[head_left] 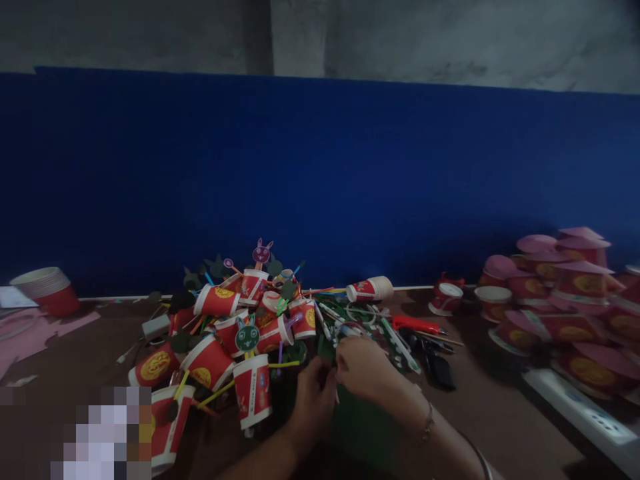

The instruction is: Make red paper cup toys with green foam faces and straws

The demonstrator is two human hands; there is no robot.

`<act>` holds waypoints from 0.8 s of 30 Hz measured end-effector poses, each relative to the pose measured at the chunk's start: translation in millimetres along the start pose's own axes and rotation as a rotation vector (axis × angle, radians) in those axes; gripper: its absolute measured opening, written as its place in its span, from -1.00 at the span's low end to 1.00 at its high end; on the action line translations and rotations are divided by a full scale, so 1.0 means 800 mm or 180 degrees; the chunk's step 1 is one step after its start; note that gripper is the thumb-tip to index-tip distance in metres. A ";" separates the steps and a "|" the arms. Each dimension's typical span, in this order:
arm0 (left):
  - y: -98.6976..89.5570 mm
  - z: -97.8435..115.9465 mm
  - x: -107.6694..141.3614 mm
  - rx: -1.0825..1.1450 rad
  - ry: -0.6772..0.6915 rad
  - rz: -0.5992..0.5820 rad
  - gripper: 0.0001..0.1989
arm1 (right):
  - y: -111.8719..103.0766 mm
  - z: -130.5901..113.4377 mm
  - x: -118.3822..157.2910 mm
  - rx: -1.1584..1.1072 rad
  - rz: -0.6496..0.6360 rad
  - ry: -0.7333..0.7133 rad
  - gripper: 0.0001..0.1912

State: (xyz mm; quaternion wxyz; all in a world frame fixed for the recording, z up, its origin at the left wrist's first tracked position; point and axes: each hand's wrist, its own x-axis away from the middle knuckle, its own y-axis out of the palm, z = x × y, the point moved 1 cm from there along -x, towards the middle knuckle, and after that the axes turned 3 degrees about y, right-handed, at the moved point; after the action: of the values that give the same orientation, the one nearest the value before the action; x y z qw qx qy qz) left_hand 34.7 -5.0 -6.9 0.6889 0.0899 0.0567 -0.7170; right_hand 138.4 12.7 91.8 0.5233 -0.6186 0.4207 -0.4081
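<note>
head view: left hand (pixel 314 393) and right hand (pixel 365 365) are sitting close together, fingers of both bending inward as in a pinch; too dark and blurred there, cannot tell what they are clamping on, if anything. dark green sheet (pixel 363 427) is lying just below the hands, partly beneath the right forearm, which is wearing a bracelet (pixel 429 421). left of the left hand, a red-and-white cup (pixel 254 395) is leaning slightly, mouth up, with a green rabbit cutout (pixel 247 335) showing above its rim and a yellow straw (pixel 285 364) pointing toward the hand. farther left and beyond, more red cups (pixel 207 363) are lying heaped among coloured straws. right of the right hand, a red tool (pixel 417 325) and a black object (pixel 441 370) are resting near it. well to the right, pink-topped cups (pixel 583 280) are piling up beyond a white power strip (pixel 575 403). far left of both hands, a cup stack (pixel 47 290) is standing by a pink sheet (pixel 55 340).
</note>
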 end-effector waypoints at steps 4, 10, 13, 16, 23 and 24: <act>0.000 -0.003 -0.002 0.0074 0.0021 -0.0084 -0.77 | 0.002 0.012 -0.002 -0.0196 -0.0029 0.0026 -0.81; 0.000 -0.010 -0.004 0.0058 0.0068 -0.0021 -0.77 | 0.006 0.028 -0.007 -0.0460 0.0032 0.0066 -0.83; -0.003 -0.009 -0.003 0.0025 0.0130 0.0021 -0.76 | 0.001 0.032 -0.009 -0.0403 0.0186 0.0230 -0.84; -0.007 -0.006 -0.002 -0.0043 0.0122 0.0003 -0.73 | -0.006 0.034 -0.008 -0.0265 0.0213 0.0452 -0.81; -0.009 -0.008 -0.003 -0.0137 0.0144 0.0283 -0.77 | -0.012 0.027 -0.006 -0.0776 0.0401 0.0039 -0.71; -0.008 -0.008 -0.004 -0.0133 0.0177 0.0340 -0.78 | -0.015 0.025 -0.005 -0.0877 0.0370 -0.0015 -0.71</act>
State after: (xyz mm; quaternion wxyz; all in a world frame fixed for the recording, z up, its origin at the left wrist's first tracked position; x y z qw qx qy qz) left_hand 28.3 -0.5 -13.1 0.7261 0.0983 0.0858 -0.6751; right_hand 157.0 23.9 100.7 0.4572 -0.6601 0.5066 -0.3140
